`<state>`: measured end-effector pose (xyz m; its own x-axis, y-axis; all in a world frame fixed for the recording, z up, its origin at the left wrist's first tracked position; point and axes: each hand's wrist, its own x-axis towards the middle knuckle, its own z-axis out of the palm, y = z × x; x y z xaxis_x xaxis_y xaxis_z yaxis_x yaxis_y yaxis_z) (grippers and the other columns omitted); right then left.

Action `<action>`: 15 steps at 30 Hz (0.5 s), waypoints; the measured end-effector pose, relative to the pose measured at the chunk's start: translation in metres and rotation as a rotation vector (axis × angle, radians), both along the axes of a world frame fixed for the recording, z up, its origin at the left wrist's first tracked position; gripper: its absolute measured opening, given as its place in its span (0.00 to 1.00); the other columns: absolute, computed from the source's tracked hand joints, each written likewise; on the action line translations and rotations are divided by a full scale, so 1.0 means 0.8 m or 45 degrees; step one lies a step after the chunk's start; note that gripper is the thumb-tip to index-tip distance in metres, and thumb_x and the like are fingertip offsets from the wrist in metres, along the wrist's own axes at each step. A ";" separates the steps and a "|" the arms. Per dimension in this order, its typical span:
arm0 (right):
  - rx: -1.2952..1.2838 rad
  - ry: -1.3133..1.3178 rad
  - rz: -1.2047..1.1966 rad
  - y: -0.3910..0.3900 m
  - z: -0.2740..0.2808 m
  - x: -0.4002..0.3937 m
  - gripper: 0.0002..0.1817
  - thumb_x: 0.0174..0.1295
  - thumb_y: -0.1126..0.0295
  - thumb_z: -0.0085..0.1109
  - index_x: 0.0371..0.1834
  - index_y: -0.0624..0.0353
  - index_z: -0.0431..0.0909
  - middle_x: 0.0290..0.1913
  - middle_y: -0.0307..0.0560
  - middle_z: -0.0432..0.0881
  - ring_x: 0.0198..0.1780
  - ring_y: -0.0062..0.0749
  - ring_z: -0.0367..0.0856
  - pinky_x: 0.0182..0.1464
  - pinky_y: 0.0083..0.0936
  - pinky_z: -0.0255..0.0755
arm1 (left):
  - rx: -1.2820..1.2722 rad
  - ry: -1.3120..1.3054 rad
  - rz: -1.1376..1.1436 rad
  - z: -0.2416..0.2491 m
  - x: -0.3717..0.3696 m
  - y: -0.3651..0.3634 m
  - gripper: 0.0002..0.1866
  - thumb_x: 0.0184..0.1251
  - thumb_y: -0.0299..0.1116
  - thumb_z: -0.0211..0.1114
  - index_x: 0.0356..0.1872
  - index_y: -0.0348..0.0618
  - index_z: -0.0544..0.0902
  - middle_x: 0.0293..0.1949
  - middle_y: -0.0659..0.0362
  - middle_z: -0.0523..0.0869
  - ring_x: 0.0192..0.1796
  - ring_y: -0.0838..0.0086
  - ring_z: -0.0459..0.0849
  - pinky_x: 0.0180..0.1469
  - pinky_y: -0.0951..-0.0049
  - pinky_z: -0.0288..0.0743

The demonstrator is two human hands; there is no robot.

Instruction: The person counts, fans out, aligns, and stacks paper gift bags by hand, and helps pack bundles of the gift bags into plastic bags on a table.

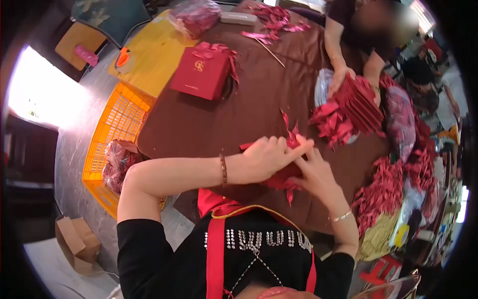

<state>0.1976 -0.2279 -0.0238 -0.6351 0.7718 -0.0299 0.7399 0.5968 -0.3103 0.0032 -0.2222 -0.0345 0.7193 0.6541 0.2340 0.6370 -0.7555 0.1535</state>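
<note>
Both my hands meet over a red paper bag [279,180] with red ribbon at the front of the brown-covered table. My left hand [266,157], with a brown bracelet at the wrist, is closed on the red ribbon [290,130], one finger reaching toward the other hand. Against it, my right hand [316,172] has its fingers curled round the same ribbon; a thin bracelet circles that wrist. Ribbon ends stick out above and below my fingers. Most of the bag and the exact grip are hidden beneath my hands.
A finished-looking red gift bag [199,72] stands at the back left. Across the table, another person holds a stack of red bags [356,104]. Red ribbons [381,194] heap at right. An orange crate [104,149] stands left, and a stick [270,53] lies behind.
</note>
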 end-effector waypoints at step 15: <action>-1.041 1.525 -0.658 -0.040 -0.096 -0.011 0.37 0.52 0.71 0.66 0.65 0.63 0.58 0.54 0.46 0.73 0.56 0.28 0.70 0.53 0.23 0.68 | -0.877 -0.847 0.359 0.020 -0.061 0.119 0.57 0.38 0.34 0.77 0.68 0.33 0.47 0.55 0.45 0.75 0.55 0.65 0.75 0.59 0.70 0.66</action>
<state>0.1890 -0.2600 -0.1005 -0.2721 0.9356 -0.2249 -0.1087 -0.2621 -0.9589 -0.0455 -0.1270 -0.0183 0.3771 0.9254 0.0385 0.4044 -0.2019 0.8920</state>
